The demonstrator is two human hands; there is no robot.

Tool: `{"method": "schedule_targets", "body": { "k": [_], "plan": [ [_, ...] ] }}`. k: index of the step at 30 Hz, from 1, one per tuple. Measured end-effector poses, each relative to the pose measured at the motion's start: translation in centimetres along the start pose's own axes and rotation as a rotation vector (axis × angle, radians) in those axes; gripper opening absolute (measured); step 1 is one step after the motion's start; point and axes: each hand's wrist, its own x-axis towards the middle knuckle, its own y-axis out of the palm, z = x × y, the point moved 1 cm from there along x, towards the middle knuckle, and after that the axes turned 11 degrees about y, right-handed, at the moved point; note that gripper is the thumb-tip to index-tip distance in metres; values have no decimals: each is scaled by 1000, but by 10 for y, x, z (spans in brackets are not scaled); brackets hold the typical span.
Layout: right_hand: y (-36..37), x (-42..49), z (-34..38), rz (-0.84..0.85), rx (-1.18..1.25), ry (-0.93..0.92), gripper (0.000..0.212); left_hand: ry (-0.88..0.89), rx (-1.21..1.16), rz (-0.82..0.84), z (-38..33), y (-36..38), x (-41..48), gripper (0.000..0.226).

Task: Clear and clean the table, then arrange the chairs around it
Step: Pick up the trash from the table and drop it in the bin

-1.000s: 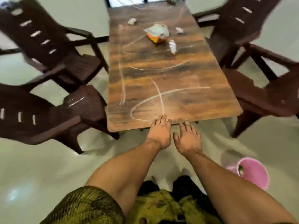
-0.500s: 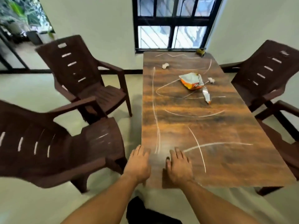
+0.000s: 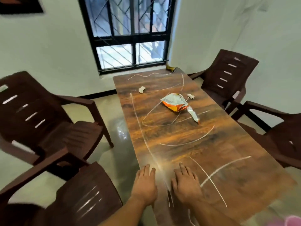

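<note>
A wood-grain table (image 3: 219, 144) runs away from me, scrawled with white chalk lines. An orange and silver snack bag (image 3: 176, 102) lies crumpled past its middle, with a torn strip (image 3: 193, 115) beside it. Two paper scraps (image 3: 141, 89) (image 3: 190, 96) lie near the bag, and a small crushed wrapper (image 3: 171, 68) sits at the far edge. My left hand (image 3: 145, 186) and my right hand (image 3: 187, 186) rest palm down at the near left corner, fingers apart, holding nothing.
Dark brown plastic chairs stand askew: two on the left (image 3: 40, 119) (image 3: 73, 201), two on the right (image 3: 228, 75) (image 3: 285, 136). A barred window (image 3: 130, 35) is behind the table's far end. A pink bucket (image 3: 293, 222) shows at the bottom right corner.
The view has lifted from the floor and my legs toward the window. Both hands have slid from the table's near edge onto its top.
</note>
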Motion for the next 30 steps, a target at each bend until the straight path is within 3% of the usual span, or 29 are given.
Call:
{"method": "schedule_targets", "body": {
  "k": [18,24,30],
  "plan": [
    [-42,68,0,-103,153,289,57,363,160,112,-10,-75,162,64],
    [-61,149,14,-72,176,345,58,379,199,150,25,-123,269,55],
    [-90,273,49,-99,241,459,56,357,194,156,87,-169,419,60]
  ]
}}
